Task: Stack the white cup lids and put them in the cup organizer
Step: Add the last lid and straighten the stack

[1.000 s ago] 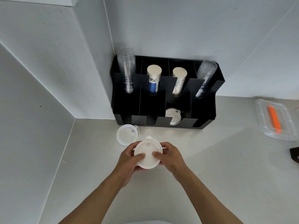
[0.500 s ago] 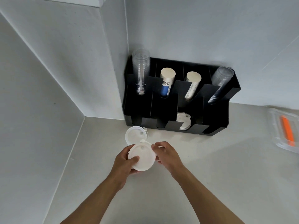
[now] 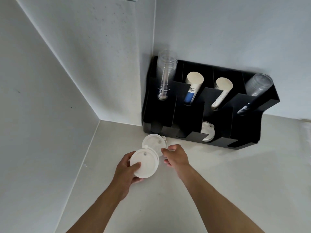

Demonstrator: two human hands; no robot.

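Note:
My left hand (image 3: 127, 169) holds a white cup lid (image 3: 144, 163) flat, just above the counter, with the thumb on its top. A second white lid (image 3: 154, 142) lies on the counter right behind it, partly covered by the held one. My right hand (image 3: 175, 156) is off the held lid, its fingers loosely curled and apart, fingertips at the right rim of the lying lid. The black cup organizer (image 3: 188, 113) stands against the wall in the corner. More white lids (image 3: 208, 132) lean in its third front slot.
Clear plastic cups (image 3: 165, 74) fill the organizer's left back slot and another clear stack (image 3: 255, 91) the right one. Two stacks of paper cups (image 3: 193, 86) lean in the middle slots. Walls close in on the left and behind the pale counter (image 3: 218, 174).
My right hand has let go of the held lid and moved right and back to the rim of the lid on the counter. The left hand keeps the lid alone. My view shifted left.

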